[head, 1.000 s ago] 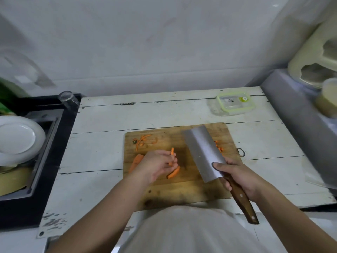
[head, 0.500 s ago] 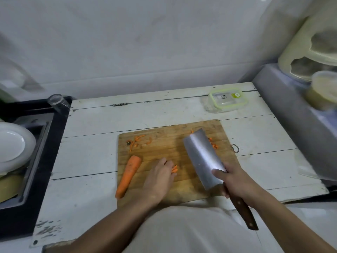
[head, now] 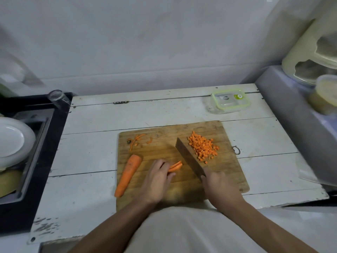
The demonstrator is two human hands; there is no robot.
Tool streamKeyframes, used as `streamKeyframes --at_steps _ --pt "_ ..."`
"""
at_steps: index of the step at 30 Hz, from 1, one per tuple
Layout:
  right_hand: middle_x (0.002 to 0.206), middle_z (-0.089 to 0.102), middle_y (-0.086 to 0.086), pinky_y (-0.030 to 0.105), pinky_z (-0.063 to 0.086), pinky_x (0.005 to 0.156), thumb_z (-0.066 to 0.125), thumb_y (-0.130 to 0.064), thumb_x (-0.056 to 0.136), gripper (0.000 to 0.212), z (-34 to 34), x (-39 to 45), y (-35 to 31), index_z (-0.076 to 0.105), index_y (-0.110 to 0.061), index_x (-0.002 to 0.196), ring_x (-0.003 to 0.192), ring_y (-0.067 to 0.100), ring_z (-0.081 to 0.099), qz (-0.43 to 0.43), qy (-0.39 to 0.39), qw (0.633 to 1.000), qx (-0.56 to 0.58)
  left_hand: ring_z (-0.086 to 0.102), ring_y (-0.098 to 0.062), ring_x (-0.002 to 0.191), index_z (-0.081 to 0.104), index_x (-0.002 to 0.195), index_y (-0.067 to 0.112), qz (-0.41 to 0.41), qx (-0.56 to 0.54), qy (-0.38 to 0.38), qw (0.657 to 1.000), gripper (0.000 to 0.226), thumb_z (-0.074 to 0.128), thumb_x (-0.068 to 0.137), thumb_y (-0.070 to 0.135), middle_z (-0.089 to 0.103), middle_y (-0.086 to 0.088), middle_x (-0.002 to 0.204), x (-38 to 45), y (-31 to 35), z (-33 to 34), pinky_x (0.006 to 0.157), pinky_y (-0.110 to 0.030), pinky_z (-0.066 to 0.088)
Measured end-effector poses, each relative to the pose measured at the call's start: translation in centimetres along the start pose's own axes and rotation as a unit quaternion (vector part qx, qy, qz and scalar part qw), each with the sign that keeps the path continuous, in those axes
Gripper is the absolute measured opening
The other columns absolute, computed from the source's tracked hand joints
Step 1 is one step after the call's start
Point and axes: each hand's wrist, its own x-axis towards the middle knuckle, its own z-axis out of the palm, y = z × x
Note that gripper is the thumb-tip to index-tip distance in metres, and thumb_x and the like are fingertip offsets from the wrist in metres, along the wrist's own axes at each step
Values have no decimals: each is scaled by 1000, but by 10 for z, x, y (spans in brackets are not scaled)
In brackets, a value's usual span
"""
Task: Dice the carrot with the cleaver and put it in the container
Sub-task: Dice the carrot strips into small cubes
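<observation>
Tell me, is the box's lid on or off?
On. The box at the table's far side has its green-rimmed lid sitting flat on top.

No readable text anywhere in view.

The lid of the container [head: 229, 100] at the back of the counter [head: 164, 114] carries a small dark round mark and a green round sticker, but both are too small and blurred to make out any letters, brand or numbers; nothing else shows writing.
</observation>
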Motion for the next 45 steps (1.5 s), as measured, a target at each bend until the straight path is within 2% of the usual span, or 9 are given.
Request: streamKeyframes --at_steps 4,9,14,19,22,27,35,39,45 --pt "94 66 4 39 55 69 35 -34 106 22 3 -1 -8 51 -24 118 84 25 65 -28 -23 999 -16 50 -3 101 66 129 23 2 -16 4 1000 30 63 100 26 52 9 116 2 5 -1 86 -19 45" --pt "88 66 4 40 54 66 38 -36 104 24 -4 -1 0 54 -20 112 78 26 63 -9 18 999 28 53 -7 94 69 128 20 27 -6 10 1000 29 62 100 24 55 6 110 2 3 2 78 -23 50" --pt "95 66 3 31 42 60 37 -35 106 22 -8 -8 -1 52 -23 117 72 20 56 -40 8 999 -16 50 -5 83 73 119 20 31 -15 16 999 22 61 100 20 47 13 99 4 6 5 67 -22 47" --pt "100 67 1 31 52 68 46 -26 103 17 -1 -13 -4 47 -24 120 84 22 67 -34 -38 997 -58 48 -3 82 74 111 17 33 -20 24 999 17 62 99 17 47 13 99 2 8 5 67 -14 40" --pt "99 67 2 29 46 66 50 -20 100 19 3 -12 -6 45 -24 119 84 23 67 -33 -58 994 -82 52 -6 83 75 108 15 31 -19 25 999 16 63 99 16 53 9 99 3 7 7 68 -25 51" --pt "85 67 0 41 59 67 51 -16 99 14 6 10 -21 43 -24 108 73 24 69 -53 -33 996 -71 56 -15 81 76 104 11 35 -7 34 999 17 60 99 13 57 2 97 4 6 8 66 -39 54" --pt "92 67 1 37 52 68 39 -30 104 6 -3 -9 -9 40 -26 109 81 26 67 -46 -39 997 -46 56 -8 86 74 112 18 28 -13 8 1000 24 52 104 25 57 6 104 2 5 2 72 -32 54" --pt "96 67 1 33 43 65 45 -26 101 15 -1 -17 -10 41 -25 115 80 23 65 -65 -56 994 -70 57 -7 86 74 105 20 21 5 15 1000 21 54 102 23 58 7 105 1 2 7 72 -30 54" --pt "92 68 2 35 52 66 44 -13 100 14 4 0 -26 41 -22 110 83 25 70 -42 -57 995 -76 58 -15 84 73 98 17 23 29 22 999 16 57 100 16 57 3 100 3 5 6 69 -32 52"
